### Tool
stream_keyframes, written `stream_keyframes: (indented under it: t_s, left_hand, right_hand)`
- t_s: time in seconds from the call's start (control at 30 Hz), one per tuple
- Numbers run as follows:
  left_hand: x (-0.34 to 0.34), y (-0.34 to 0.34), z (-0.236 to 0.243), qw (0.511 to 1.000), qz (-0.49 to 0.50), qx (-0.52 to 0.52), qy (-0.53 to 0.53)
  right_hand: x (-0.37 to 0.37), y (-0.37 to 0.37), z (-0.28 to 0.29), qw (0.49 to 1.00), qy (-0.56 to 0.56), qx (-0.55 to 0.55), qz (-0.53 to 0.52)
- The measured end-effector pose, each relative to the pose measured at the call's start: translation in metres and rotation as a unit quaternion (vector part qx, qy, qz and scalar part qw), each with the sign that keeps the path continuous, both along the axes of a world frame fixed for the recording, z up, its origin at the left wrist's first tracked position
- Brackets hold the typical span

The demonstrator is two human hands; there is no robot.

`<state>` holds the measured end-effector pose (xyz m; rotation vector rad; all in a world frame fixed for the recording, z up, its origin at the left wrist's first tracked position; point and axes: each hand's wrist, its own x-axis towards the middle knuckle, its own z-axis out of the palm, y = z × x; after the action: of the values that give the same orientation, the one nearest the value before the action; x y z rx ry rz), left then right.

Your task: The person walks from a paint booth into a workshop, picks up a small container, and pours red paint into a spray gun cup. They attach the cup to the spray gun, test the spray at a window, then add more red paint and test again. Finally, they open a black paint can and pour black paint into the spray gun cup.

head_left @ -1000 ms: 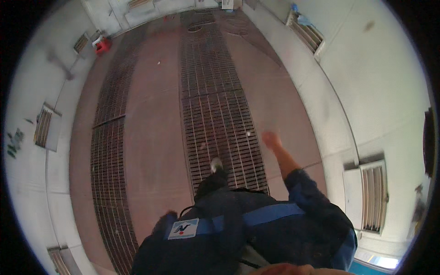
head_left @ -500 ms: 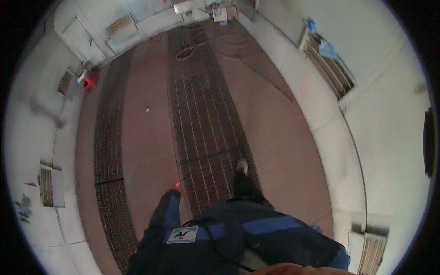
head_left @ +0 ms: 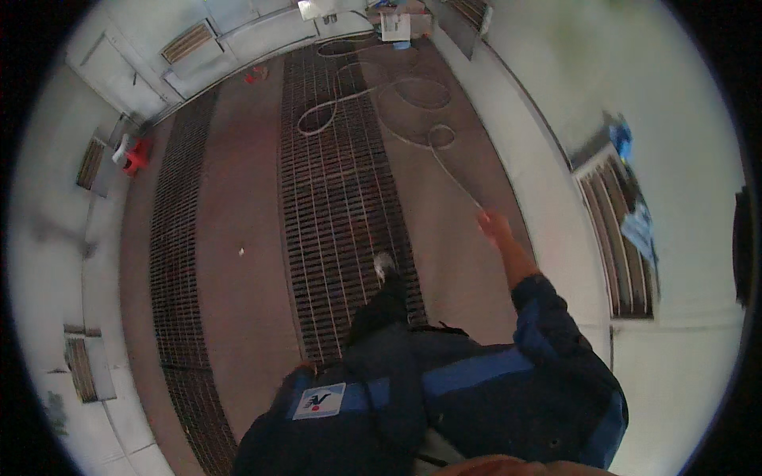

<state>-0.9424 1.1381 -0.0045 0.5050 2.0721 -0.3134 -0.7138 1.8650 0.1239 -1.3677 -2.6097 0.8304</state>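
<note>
My right arm reaches forward, and my right hand (head_left: 495, 227) hangs over the brown floor near the right wall. Its fingers are too blurred to read. Beyond the fingertips, a pale hose (head_left: 455, 176) runs away in loops over the floor. In the picture its near stretch meets the fingertips, but I cannot tell whether they touch. Low by my side, my left hand (head_left: 306, 368) shows only as a sliver, mostly hidden by the dark blue sleeve. One shoe (head_left: 384, 265) is on the dark floor grating (head_left: 333, 214).
White walls with louvred vents enclose the floor; a blue cloth (head_left: 637, 230) hangs on the right vent (head_left: 609, 238). Boxes (head_left: 395, 28) stand at the far end. A red stool (head_left: 137, 156) is by the left wall. A small white object (head_left: 241, 251) lies on the floor.
My right hand has come into view, forward on the right. The left has drawn back toward my body. Floor things are lower in view and the other foot is forward.
</note>
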Motion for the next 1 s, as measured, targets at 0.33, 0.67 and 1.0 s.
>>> stream_keyframes:
  t_s: [0.33, 0.67, 1.0]
  left_hand:
    - [-0.403, 0.381, 0.039, 0.995, -0.056, 0.048, 0.066]
    - [-0.674, 0.737, 0.063, 0.984, 0.03, 0.147, 0.095]
    - [-0.821, 0.853, 0.02, 0.996, 0.085, -0.003, 0.001]
  right_hand:
    - [-0.023, 0.081, -0.107, 0.918, -0.226, -0.325, -0.027]
    - [-0.358, 0.419, -0.082, 0.916, -0.232, -0.325, 0.024]
    - [-0.96, 0.869, 0.037, 0.997, 0.018, 0.002, 0.082]
